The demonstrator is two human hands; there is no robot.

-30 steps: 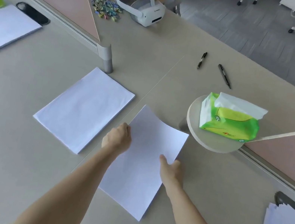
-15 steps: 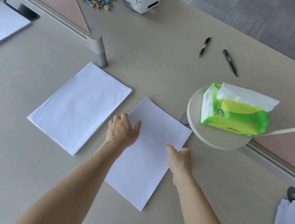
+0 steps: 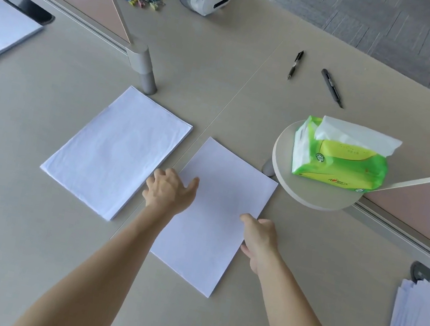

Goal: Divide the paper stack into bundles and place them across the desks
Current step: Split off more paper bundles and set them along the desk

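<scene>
- Paper bundle [image 3: 225,193] lies flat on the desk [image 3: 305,265], long side running away, between both hands.
- Left hand [image 3: 169,193] spread loose on its left edge.
- Right hand [image 3: 261,237]: thumb on the right edge; grip unclear.
</scene>
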